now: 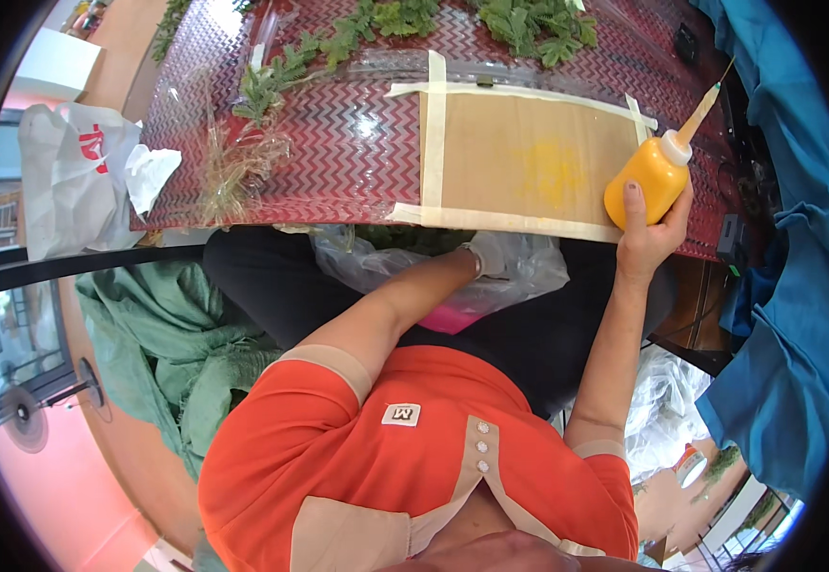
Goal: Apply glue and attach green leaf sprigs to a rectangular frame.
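My right hand (653,229) is wrapped round a yellow squeeze bottle (645,181), thumb across its front. The bottle stands tilted over the right end of a brown board (491,153), its long thin nozzle pointing up and to the right. Pale tape borders the board, and a yellow smear marks its surface. My left hand (493,259) reaches under the table's front edge into a clear plastic bag (376,267) on my lap. Something white shows round its wrist; the fingers are hidden. Dark green sprigs (400,236) show inside the bag.
The table (329,181) has a red zigzag cover under clear plastic. Green sprigs (529,29) lie along its far side. Dry strands (233,172) and a white bag (76,181) are at the left. Blue cloth (786,334) hangs at the right; green sacking (162,334) lies at lower left.
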The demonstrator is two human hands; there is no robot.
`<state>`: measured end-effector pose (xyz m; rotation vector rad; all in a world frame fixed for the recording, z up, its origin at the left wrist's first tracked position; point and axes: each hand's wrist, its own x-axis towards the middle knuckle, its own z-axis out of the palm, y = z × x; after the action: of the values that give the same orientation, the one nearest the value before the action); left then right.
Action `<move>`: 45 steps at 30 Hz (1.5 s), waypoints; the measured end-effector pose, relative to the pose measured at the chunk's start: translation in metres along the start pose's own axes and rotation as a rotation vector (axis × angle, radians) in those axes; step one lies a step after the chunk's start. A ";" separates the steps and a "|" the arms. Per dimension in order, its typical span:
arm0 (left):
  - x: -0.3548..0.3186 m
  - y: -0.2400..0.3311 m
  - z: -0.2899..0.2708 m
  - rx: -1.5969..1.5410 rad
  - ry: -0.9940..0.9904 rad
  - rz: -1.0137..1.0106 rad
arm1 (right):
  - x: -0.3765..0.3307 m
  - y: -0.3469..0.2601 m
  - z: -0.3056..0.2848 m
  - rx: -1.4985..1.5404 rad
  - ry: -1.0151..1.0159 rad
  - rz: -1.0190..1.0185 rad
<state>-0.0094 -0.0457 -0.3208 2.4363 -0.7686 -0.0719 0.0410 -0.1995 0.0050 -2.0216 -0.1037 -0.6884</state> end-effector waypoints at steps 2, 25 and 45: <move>-0.008 -0.012 -0.035 0.014 -0.115 0.111 | 0.001 0.004 -0.005 -0.030 0.021 -0.026; -0.015 0.106 -0.492 -0.113 0.021 -0.142 | -0.010 0.018 -0.011 0.142 0.033 0.083; -0.033 -0.301 -0.656 0.272 0.962 -1.442 | -0.013 0.018 0.001 -0.013 0.165 0.229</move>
<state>0.2580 0.5081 0.0577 2.2919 1.4445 0.6194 0.0369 -0.2060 -0.0155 -1.9427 0.2269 -0.7068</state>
